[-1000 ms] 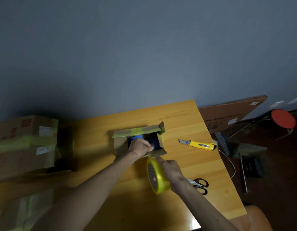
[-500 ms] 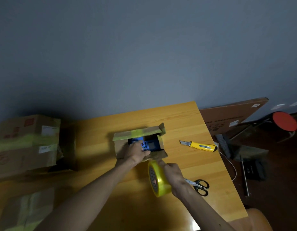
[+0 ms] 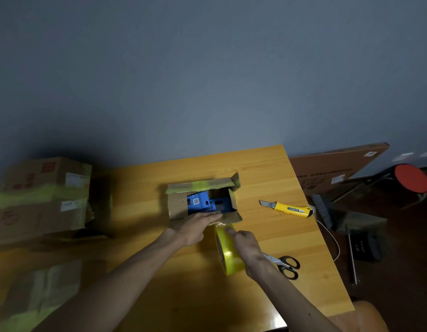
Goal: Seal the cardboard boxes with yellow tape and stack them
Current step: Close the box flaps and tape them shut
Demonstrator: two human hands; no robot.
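Broadly, the wooden table (image 3: 267,168) carries everything. At its left end sit the stacked boxes (image 3: 45,195), already banded in yellow. Mid-table stands the open box (image 3: 203,200), its far flap up and a blue package (image 3: 200,203) showing inside. The tape roll (image 3: 228,255) is held on edge just in front of it, and what looks like a short strip runs up to the near flap. The left hand (image 3: 195,226) lies on that flap with its fingers straight and flat. The right hand (image 3: 248,245) has its fingers curled over the roll's rim. A yellow knife (image 3: 289,208) lies right of the box, and scissors (image 3: 286,265) lie just beside the right wrist.

The box is probably light, thin card that buckles if squeezed. Flat pressure on the flaps suits it better than a pinch, and for stacking it is best taken by both side walls. The tape is sticky and limp, so it should be kept taut from the roll.

Half a second earlier the left hand was inside the box on the blue package. Now it has drawn back onto the near flap.
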